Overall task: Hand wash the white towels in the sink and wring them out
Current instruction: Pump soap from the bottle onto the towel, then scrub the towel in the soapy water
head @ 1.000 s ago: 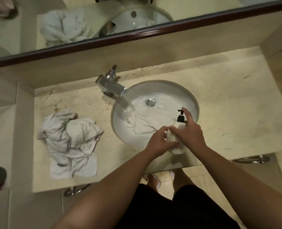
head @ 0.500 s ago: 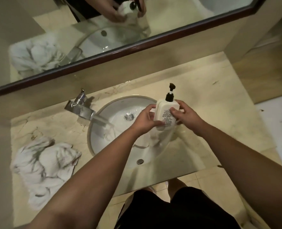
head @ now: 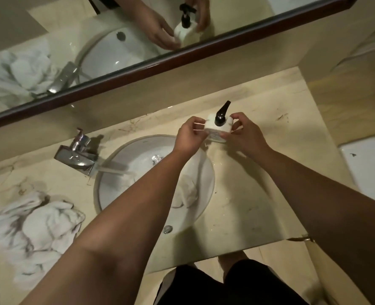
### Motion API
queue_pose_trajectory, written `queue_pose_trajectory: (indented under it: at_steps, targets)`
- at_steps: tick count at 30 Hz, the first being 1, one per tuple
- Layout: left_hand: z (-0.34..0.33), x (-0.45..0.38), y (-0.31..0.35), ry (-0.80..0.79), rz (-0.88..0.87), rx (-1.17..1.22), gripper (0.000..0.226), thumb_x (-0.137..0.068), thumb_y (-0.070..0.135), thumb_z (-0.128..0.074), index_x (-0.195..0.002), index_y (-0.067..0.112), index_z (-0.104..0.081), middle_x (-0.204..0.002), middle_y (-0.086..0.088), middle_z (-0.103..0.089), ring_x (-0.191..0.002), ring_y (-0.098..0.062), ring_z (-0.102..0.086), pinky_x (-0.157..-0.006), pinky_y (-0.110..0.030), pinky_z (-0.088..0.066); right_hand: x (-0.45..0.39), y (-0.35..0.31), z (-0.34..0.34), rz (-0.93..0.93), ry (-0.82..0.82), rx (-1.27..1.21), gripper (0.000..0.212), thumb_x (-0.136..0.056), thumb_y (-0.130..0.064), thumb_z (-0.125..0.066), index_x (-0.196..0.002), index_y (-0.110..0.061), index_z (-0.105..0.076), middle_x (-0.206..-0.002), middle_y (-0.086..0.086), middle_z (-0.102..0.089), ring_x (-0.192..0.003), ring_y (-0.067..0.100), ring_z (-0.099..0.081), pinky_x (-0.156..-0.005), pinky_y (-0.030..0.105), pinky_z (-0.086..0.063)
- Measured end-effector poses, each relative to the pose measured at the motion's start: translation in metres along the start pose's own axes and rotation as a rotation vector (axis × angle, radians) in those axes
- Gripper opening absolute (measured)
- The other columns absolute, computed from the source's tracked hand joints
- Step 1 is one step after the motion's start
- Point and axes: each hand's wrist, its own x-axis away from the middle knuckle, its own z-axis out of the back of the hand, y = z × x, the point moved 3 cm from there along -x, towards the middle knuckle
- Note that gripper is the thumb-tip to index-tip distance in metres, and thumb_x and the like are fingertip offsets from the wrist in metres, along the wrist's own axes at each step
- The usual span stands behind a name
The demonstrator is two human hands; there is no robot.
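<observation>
Towels (head: 33, 231), white, crumpled, grey-creased, are heaped on counter (head: 237, 201) well left of the grip; one wet towel (head: 187, 192) is bunched in sink (head: 153, 150) below it. Soap bottle (head: 218, 130) is pinched between left hand (head: 188, 137) and right hand (head: 244, 137).

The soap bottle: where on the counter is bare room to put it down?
Both hands, left hand and right hand, hold the soap bottle behind the sink. Bare counter lies right of the sink up to the side wall. The left end is crowded by the faucet and the towel pile.
</observation>
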Motion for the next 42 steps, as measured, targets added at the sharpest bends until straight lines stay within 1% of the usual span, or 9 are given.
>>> queue_pose_trajectory:
  at_steps: [3, 10, 14, 16, 18, 21, 31, 38, 42]
  targets:
    - [-0.006, -0.010, -0.002, 0.042, 0.002, 0.050, 0.027, -0.089, -0.005, -0.064, -0.105, 0.016, -0.062, -0.092, 0.002, -0.067, -0.077, -0.012, -0.065, -0.075, -0.028, -0.055, -0.006, 0.003, -0.007, 0.017, -0.012, -0.035, 0.035, -0.083, -0.022, -0.081, -0.108, -0.023, -0.055, -0.083, -0.007, -0.055, -0.055, -0.008, -0.054, -0.050, 0.009, -0.039]
    - [0.001, -0.022, -0.011, 0.035, 0.035, 0.098, 0.036, -0.090, -0.002, -0.066, -0.121, 0.016, -0.067, -0.103, -0.006, -0.067, -0.075, -0.020, -0.065, -0.076, -0.035, -0.060, -0.015, 0.006, -0.018, 0.015, -0.020, 0.038, 0.039, -0.082, -0.023, -0.080, -0.109, -0.021, -0.052, -0.082, -0.004, -0.058, -0.068, 0.008, -0.058, -0.053, 0.009, -0.039]
    - [0.015, -0.008, -0.017, 0.051, 0.097, 0.039, 0.052, -0.089, 0.007, -0.073, -0.134, 0.023, -0.054, -0.101, -0.002, -0.059, -0.061, -0.007, -0.062, -0.065, -0.026, -0.054, -0.004, 0.013, -0.025, -0.095, 0.029, -0.013, 0.062, -0.084, -0.020, -0.079, -0.134, -0.016, -0.041, -0.098, 0.004, -0.061, -0.078, 0.008, -0.059, -0.053, 0.005, -0.040]
    - [0.027, 0.002, -0.024, 0.081, 0.115, 0.020, 0.052, -0.088, 0.010, -0.073, -0.134, 0.025, -0.053, -0.100, -0.002, -0.059, -0.066, -0.011, -0.060, -0.066, -0.028, -0.051, 0.006, 0.018, -0.028, -0.207, 0.091, 0.002, 0.057, -0.086, -0.026, -0.078, -0.131, -0.012, -0.045, -0.097, 0.005, -0.063, -0.076, 0.010, -0.060, -0.054, 0.012, -0.042]
    - [0.043, 0.016, -0.032, 0.095, 0.131, 0.010, 0.051, -0.089, 0.010, -0.070, -0.134, 0.025, -0.052, -0.103, -0.005, -0.062, -0.074, -0.018, -0.059, -0.067, -0.027, -0.048, 0.014, 0.026, -0.037, -0.274, 0.098, 0.013, 0.034, -0.086, -0.033, -0.075, -0.106, -0.010, -0.059, -0.090, 0.007, -0.068, -0.080, 0.023, -0.067, -0.064, 0.029, -0.050]
    - [0.074, 0.042, -0.053, 0.129, 0.159, -0.009, 0.049, -0.089, 0.011, -0.068, -0.132, 0.027, -0.052, -0.103, -0.004, -0.063, -0.079, -0.021, -0.060, -0.071, -0.032, -0.052, 0.032, 0.026, -0.064, -0.316, -0.037, -0.026, 0.020, -0.089, -0.028, -0.071, -0.085, -0.011, -0.062, -0.083, 0.011, -0.070, -0.070, 0.022, -0.067, -0.068, 0.035, -0.053]
    - [0.176, 0.126, -0.163, 0.225, 0.379, 0.012, 0.039, -0.092, 0.016, -0.066, -0.128, 0.023, -0.056, -0.089, -0.003, -0.066, -0.087, -0.028, -0.070, -0.070, -0.035, -0.054, 0.063, -0.029, -0.198, -0.272, -0.424, 0.132, 0.027, -0.096, -0.030, -0.065, -0.094, -0.003, -0.064, -0.086, 0.011, -0.068, -0.069, 0.025, -0.068, -0.078, 0.043, -0.056]
    - [0.221, 0.141, -0.233, 0.286, 0.520, 0.188, 0.022, -0.091, 0.020, -0.069, -0.111, 0.014, -0.063, -0.097, -0.009, -0.070, -0.081, -0.024, -0.066, -0.078, -0.040, -0.059, 0.065, -0.048, -0.287, -0.243, -0.470, 0.237, 0.027, -0.095, -0.038, -0.064, -0.092, -0.010, -0.064, -0.090, 0.010, -0.071, -0.076, 0.026, -0.071, -0.082, 0.047, -0.057]
    - [0.221, 0.128, -0.262, 0.254, 0.590, 0.261, 0.020, -0.092, 0.017, -0.066, -0.110, 0.009, -0.065, -0.102, -0.010, -0.066, -0.080, -0.019, -0.062, -0.070, -0.030, -0.055, 0.054, -0.039, -0.329, -0.205, -0.469, 0.299, 0.022, -0.095, -0.033, -0.062, -0.083, -0.016, -0.067, -0.080, 0.005, -0.070, -0.081, 0.030, -0.070, -0.089, 0.048, -0.055]
